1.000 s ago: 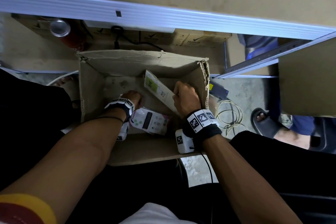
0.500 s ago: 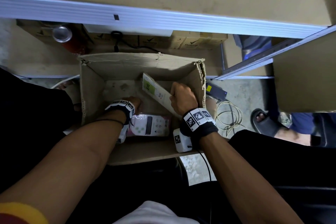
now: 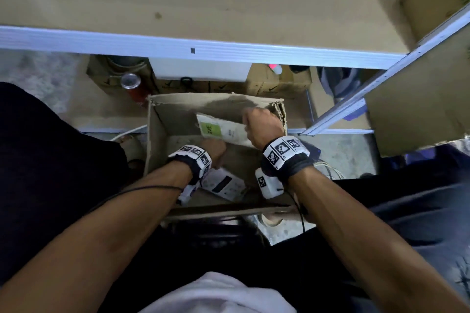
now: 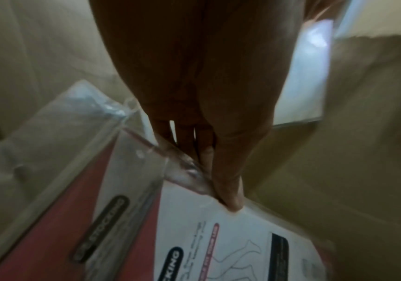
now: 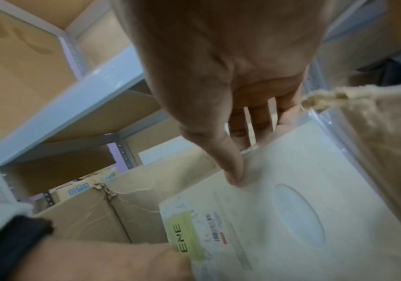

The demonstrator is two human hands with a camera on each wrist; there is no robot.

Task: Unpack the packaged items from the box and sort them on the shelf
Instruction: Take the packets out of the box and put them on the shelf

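Nearest you, your left hand (image 3: 215, 151) is down in the cardboard box (image 3: 157, 134), thumb and fingers pinching the clear wrapper corner of the pink-and-white stocking packet (image 4: 218, 237) lying on the box floor (a second pink packet (image 4: 57, 209) lies just beside it). Further in, your right hand (image 3: 263, 126) grips the white packet with the green label (image 3: 221, 129), thumb (image 5: 228, 165) pressed on its face, tilted against the torn right wall. Beyond the box, the shelf (image 3: 229, 52) edge.

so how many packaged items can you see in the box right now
2. A white packet with a green label, gripped by the right hand near the box's far right corner, and a pink-and-white stocking packet pinched by the left hand near the front. More may be hidden under the arms.
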